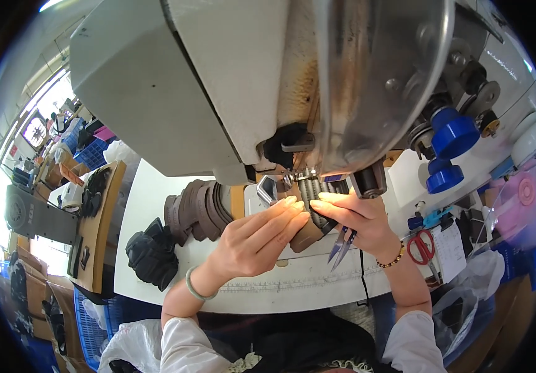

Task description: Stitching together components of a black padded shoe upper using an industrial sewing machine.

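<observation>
Under the head of a sewing machine lies a grey ribbed fabric piece with a brown edge. My left hand has its fingers pressed together on the piece's left side, fingertips close to the presser foot. From the right, my right hand pinches the same piece with thumb and forefinger. The pointed blades of small thread snips stick out below that palm; their handle is hidden in the hand. A pile of curved brown fabric pieces lies left of my left hand.
Black fabric pieces are heaped at the table's left. Red-handled scissors lie on the right beside a paper sheet. Blue knobs jut from the machine's right. A ruler strip runs along the white table's front edge.
</observation>
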The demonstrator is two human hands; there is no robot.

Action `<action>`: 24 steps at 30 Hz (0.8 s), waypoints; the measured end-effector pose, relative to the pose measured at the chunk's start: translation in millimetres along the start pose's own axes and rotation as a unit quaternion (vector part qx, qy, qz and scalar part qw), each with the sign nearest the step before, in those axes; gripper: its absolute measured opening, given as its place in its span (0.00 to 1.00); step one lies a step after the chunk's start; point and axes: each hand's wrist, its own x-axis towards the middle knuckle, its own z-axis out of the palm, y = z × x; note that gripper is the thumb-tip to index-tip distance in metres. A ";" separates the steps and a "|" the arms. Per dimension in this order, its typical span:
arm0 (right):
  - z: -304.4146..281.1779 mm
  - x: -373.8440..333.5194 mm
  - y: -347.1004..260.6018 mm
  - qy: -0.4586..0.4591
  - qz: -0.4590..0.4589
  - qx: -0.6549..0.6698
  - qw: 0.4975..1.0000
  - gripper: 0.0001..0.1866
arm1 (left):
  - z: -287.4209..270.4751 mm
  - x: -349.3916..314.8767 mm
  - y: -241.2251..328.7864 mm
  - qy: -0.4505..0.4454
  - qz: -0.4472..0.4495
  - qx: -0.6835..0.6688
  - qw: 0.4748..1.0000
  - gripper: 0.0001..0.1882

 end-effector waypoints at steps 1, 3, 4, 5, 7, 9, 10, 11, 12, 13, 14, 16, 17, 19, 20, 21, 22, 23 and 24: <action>1.2 0.3 -0.1 0.010 -0.002 -0.008 1.000 0.23 | -0.1 0.0 -1.0 0.003 -0.001 0.003 1.000 0.21; 2.7 1.5 -0.1 0.002 0.004 -0.016 1.000 0.23 | 1.4 -1.7 -4.1 -0.001 -0.005 0.003 1.000 0.20; 3.3 1.8 0.6 -0.003 0.013 -0.023 1.000 0.23 | 2.6 -2.7 -5.8 0.002 -0.006 0.006 1.000 0.20; 3.7 1.7 2.4 -0.005 0.012 -0.024 1.000 0.23 | 4.0 -3.7 -7.7 0.000 -0.006 0.010 1.000 0.20; 4.6 1.5 6.8 -0.010 0.000 -0.036 0.999 0.23 | 3.1 -4.2 -10.0 -0.001 -0.007 0.015 1.000 0.20; 6.9 0.8 5.5 -0.009 -0.001 -0.050 0.999 0.24 | 0.6 -3.4 -10.6 -0.014 -0.011 0.018 1.000 0.20; 7.5 0.6 5.2 -0.005 0.000 -0.065 0.998 0.24 | 0.5 -2.8 -8.2 -0.013 -0.012 0.019 1.000 0.20; 7.7 0.5 5.7 -0.005 -0.001 -0.064 0.998 0.24 | -0.9 -3.0 -4.7 -0.017 -0.028 0.014 0.999 0.21; 7.2 -0.1 6.7 0.001 -0.017 -0.069 0.997 0.25 | -1.3 -3.0 -2.3 -0.021 -0.044 0.009 0.999 0.21; 6.7 -1.0 7.9 0.007 -0.033 -0.074 0.997 0.25 | 1.0 -3.6 -1.5 -0.022 -0.045 0.009 0.999 0.21; 6.3 -2.4 9.3 0.007 -0.033 -0.073 0.997 0.25 | 4.4 -5.2 -0.6 -0.004 -0.029 0.027 0.999 0.22; 5.6 -5.4 12.5 0.004 -0.046 -0.036 0.998 0.25 | 4.3 -6.3 -1.7 0.012 -0.014 0.044 0.999 0.22; 5.9 -5.2 12.7 0.003 -0.044 -0.040 0.998 0.24 | 1.9 -5.8 -5.2 0.010 -0.017 0.013 1.000 0.23; 4.6 0.4 8.5 0.004 -0.046 -0.035 0.998 0.24 | 1.6 -7.1 -7.6 0.007 -0.020 -0.018 1.000 0.24; 3.7 3.1 7.3 0.004 -0.050 -0.033 0.998 0.23 | 3.3 -8.3 -8.0 0.017 -0.007 0.000 1.000 0.24; 4.1 3.0 8.2 0.005 -0.048 -0.033 0.998 0.23 | 4.4 -8.9 -8.2 0.028 0.006 0.019 0.999 0.24; 4.2 2.8 9.3 0.006 -0.049 -0.039 0.998 0.23 | 5.1 -8.6 -8.3 0.027 0.007 0.018 0.999 0.24; 3.7 1.8 10.5 0.005 -0.050 -0.045 0.998 0.23 | 6.7 -7.7 -7.7 0.029 0.011 0.023 0.999 0.24; 3.7 0.3 11.5 0.006 -0.049 -0.046 0.998 0.23 | 8.0 -6.9 -7.0 0.032 0.016 0.029 0.999 0.24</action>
